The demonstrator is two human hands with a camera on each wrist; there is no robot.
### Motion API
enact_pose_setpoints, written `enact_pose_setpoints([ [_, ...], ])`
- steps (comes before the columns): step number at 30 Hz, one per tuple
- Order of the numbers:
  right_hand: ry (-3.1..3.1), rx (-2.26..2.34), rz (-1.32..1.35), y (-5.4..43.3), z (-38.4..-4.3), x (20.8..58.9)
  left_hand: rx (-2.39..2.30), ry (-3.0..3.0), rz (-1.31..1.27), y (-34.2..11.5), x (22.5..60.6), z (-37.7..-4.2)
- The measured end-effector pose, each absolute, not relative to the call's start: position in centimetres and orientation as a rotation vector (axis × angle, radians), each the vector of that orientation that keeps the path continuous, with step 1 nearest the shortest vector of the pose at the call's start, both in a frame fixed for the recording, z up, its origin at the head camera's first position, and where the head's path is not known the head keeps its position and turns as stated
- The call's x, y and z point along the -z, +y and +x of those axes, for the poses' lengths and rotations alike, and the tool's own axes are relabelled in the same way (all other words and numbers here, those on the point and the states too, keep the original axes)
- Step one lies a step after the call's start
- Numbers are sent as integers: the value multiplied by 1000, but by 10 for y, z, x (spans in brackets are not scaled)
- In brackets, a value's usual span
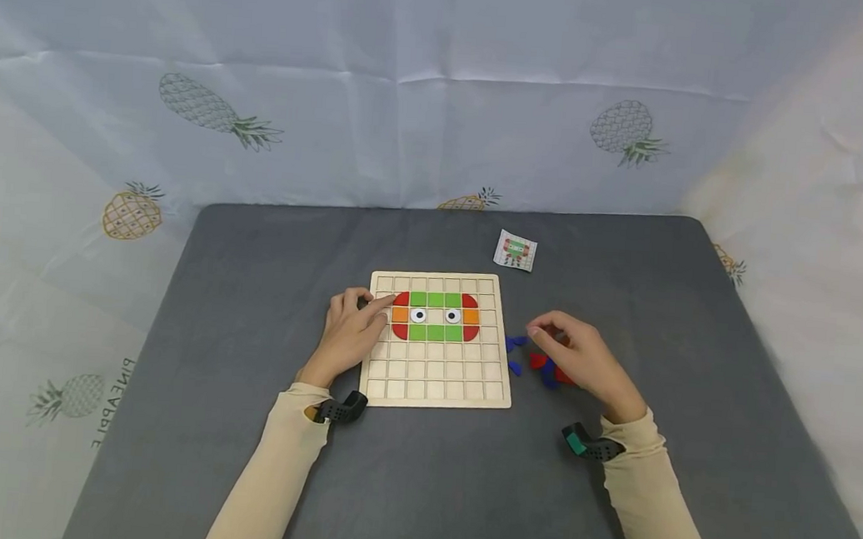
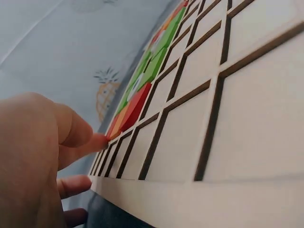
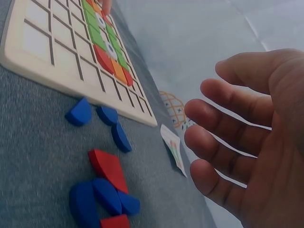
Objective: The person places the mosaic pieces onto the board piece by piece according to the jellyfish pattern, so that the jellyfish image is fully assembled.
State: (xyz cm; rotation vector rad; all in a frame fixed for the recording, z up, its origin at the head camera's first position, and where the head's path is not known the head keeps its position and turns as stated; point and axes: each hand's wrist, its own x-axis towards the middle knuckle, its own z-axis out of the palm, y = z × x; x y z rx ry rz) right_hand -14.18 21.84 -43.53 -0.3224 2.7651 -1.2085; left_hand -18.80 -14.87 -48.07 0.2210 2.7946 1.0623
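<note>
A pale wooden grid board (image 1: 435,372) lies on the table with a band of pieces in its upper half. Green squares (image 1: 437,300), two eye tiles (image 1: 418,315), orange squares (image 1: 471,316) and red rounded corners (image 1: 399,332) make up this band. My left hand (image 1: 348,335) rests at the board's left edge, its index fingertip at the band's upper left corner. Over the loose pieces to the right hovers my right hand (image 1: 583,359), fingers relaxed and holding nothing. Below it, in the right wrist view, lie blue curved pieces (image 3: 79,113) and red pieces (image 3: 108,168).
A small printed card (image 1: 515,250) showing a similar coloured figure lies behind the board, to the right. The dark grey table (image 1: 446,488) meets a pineapple-print cloth (image 1: 410,151) at the back and sides. Each wrist wears a black band (image 1: 342,408).
</note>
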Motion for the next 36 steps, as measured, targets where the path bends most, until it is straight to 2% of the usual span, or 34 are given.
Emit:
enact_pose_setpoints([
  [7,2787,1201,-260,227,-138,434,-1084,2783,225,-150,482,-188],
  [16,2794,1201,-226,236,-138,436,-1149,2747,356,-166,487,-176],
  [36,2856,1042,-312,251,-134,447,-1219,2757,370,-169,493,-163],
])
